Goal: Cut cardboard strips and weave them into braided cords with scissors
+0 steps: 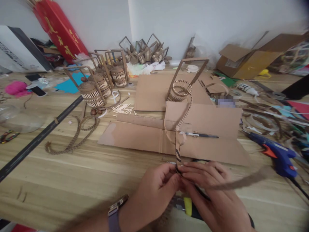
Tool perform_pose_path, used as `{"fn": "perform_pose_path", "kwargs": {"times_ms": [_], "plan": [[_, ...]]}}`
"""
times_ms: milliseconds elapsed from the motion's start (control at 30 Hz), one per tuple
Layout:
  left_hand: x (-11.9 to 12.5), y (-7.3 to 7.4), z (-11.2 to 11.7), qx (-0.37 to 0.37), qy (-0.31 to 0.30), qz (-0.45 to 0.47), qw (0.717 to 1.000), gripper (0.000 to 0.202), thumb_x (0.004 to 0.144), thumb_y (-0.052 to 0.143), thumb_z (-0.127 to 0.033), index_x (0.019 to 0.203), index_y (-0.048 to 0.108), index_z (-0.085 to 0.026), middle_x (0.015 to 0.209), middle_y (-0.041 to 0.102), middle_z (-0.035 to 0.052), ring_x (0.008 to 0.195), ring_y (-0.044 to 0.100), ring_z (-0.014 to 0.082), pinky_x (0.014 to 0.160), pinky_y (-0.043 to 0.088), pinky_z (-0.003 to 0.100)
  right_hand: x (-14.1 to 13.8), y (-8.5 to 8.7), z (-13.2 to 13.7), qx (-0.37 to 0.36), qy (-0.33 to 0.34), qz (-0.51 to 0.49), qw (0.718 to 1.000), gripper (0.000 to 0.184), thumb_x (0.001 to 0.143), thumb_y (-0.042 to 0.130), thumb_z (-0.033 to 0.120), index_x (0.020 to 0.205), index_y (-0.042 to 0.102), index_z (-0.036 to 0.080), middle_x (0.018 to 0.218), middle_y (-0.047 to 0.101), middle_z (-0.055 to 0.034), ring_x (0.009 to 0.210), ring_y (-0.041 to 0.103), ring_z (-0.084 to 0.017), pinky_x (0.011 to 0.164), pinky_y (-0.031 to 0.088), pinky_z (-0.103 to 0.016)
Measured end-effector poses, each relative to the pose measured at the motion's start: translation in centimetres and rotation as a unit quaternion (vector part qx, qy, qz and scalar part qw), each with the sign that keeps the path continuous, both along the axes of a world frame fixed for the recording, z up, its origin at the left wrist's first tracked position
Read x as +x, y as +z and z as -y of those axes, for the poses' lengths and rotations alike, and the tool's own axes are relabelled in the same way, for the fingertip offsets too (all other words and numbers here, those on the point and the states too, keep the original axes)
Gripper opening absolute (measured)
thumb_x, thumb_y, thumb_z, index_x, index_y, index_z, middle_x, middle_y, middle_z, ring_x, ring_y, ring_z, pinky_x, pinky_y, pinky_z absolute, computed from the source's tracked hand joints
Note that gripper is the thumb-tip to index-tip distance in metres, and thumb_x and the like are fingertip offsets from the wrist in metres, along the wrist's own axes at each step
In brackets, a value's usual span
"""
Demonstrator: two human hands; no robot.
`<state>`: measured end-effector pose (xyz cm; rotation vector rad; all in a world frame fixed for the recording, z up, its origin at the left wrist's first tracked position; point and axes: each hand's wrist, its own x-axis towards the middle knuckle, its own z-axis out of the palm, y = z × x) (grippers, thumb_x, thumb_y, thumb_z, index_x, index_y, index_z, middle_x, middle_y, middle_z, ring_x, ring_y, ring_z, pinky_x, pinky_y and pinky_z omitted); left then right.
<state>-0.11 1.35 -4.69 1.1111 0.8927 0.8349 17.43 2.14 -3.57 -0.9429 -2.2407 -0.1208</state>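
Note:
My left hand [160, 187], with a watch [118, 204] on its wrist, pinches the lower end of a narrow cardboard strip [178, 151] between thumb and fingers. Beside it my right hand [212, 190] is closed on the same strip, fingertips touching the left thumb. Beyond the hands the strip curls upward, its edge ribbed with light and dark bands, toward a small bucket-shaped model [177, 93] with a tall square handle. A brown strip [243, 180], blurred, sticks out to the right across my right hand. Under the hands lies a tool with a yellow and black handle [187, 207], partly hidden.
Flat cardboard [137, 137] lies ahead with a pen [200, 135] on it. A blue glue gun [277, 153] rests at right, near a cardboard box [251, 61]. Several finished bucket models [90, 93], wooden sticks [124, 109] and a braided cord [77, 141] are at left.

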Motion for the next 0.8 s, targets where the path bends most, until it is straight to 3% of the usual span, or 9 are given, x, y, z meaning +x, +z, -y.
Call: {"fn": "perform_pose_path", "kwargs": {"times_ms": [167,500,800], "plan": [[0.1,0.22,-0.07,0.006,0.007,-0.006,1.0,0.022,0.096,0.05,-0.021,0.094,0.072,-0.017,0.076,0.062,-0.0007,0.07,0.054,0.0105,0.068,0.045,0.019,0.04,-0.13,0.22,0.003,-0.007,-0.019,1.0,0.011,0.096,0.053,0.015,0.098,0.06,0.023,0.089,0.079,0.0001,0.087,0.075,-0.017,0.087,0.043,-0.035],[0.14,-0.51,-0.03,-0.026,-0.009,0.03,0.999,0.029,0.095,0.06,-0.039,0.1,0.072,-0.013,0.085,0.073,0.0062,0.077,0.067,0.0151,0.078,0.053,0.025,0.25,-0.05,0.2,-0.111,-0.049,-0.115,0.986,0.01,0.098,0.053,0.026,0.094,0.062,0.029,0.088,0.076,0.0063,0.081,0.073,-0.013,0.075,0.052,-0.03],[0.3,-0.23,0.21,-0.06,-0.004,0.068,0.996,0.037,0.092,0.062,-0.049,0.1,0.07,-0.013,0.093,0.074,0.0079,0.083,0.071,0.0178,0.087,0.057,0.034,0.08,0.3,-0.24,-0.09,-0.04,-0.112,0.989,0.007,0.094,0.058,0.023,0.091,0.062,0.028,0.088,0.077,0.0037,0.084,0.074,-0.016,0.073,0.052,-0.032]]}}
